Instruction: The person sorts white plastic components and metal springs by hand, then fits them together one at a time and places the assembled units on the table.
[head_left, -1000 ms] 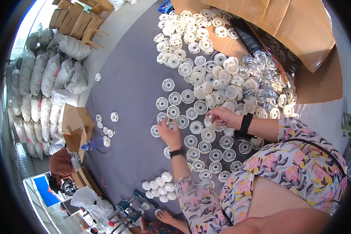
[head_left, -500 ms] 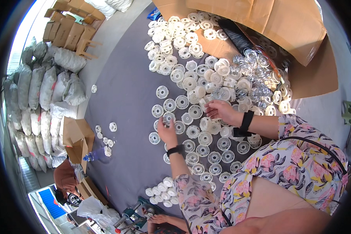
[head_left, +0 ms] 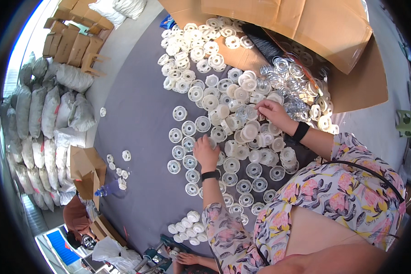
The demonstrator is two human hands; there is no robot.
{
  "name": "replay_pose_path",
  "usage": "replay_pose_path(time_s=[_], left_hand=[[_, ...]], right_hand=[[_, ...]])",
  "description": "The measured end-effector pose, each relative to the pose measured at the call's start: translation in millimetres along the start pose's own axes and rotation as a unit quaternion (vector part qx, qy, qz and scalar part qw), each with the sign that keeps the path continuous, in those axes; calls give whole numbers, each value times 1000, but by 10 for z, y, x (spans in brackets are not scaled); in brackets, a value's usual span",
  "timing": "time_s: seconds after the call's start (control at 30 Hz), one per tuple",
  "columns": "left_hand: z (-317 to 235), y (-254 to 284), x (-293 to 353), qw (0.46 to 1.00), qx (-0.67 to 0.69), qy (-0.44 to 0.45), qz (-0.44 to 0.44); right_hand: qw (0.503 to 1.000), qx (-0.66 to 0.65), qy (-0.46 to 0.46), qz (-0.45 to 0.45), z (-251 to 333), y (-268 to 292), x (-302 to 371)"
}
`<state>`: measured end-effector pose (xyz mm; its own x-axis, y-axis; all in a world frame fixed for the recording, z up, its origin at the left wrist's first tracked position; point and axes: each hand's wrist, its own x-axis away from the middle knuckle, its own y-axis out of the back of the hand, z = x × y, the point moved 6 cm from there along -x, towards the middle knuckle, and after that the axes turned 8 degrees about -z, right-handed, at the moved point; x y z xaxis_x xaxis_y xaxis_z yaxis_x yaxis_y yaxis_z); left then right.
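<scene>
My left hand (head_left: 206, 153) is over the middle of the grey table, fingers curled down around a white round plastic part (head_left: 212, 142). Further right and farther off, my right hand (head_left: 275, 114) reaches to the heap's edge, its fingers drawn together; whatever lies between them is hidden. Close to those fingertips lies a clear, shiny coil-like piece (head_left: 244, 113). Loose rows of white wheel-shaped parts with open centres (head_left: 189, 161) spread left of and below my left hand. Beyond, similar parts and thicker white pieces (head_left: 249, 132) are heaped together.
A large open cardboard box (head_left: 356, 86) stands at the far right, wire springs (head_left: 292, 73) spilling beside it. White caps (head_left: 187, 226) sit grouped near the front. A clear bottle (head_left: 106, 189) lies left. Another person's hand (head_left: 188, 258) works at a small machine. Stacked sacks (head_left: 50, 107) line the left.
My left hand has moved down and right, away from a wheel-shaped part now lying in the rows. My right hand has shifted right and slightly up along the heap. The whole view has shifted slightly.
</scene>
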<state>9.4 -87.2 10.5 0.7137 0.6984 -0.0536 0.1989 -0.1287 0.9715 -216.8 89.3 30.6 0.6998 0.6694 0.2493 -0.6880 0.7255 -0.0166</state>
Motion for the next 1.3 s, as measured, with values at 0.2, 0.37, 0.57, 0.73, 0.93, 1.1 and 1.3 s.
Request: replay_pose_path(time_s=[0.2,0.37,0.57,0.73,0.93,1.1,1.3], left_hand=[[1118,331,439,807,422,336,-242],[1800,338,732,761,362,409,-349],[1677,130,733,914,46,374,-150],[1840,106,804,916,69,364,-155],[1934,33,695,930,75,340,-117],[1744,183,740,902,-96,420,-10],[-6,48,20,954,286,42,-76]], right_hand=[[998,-38,-26,32,-51,-9,88],[998,-23,-53,32,-47,-81,90],[999,-31,-38,16,32,-66,26],[999,-26,-32,2,42,37,-6],[998,-44,-45,-2,-28,68,24],[999,-22,-38,-10,22,117,-16],[997,-61,-25,-32,-135,415,50]])
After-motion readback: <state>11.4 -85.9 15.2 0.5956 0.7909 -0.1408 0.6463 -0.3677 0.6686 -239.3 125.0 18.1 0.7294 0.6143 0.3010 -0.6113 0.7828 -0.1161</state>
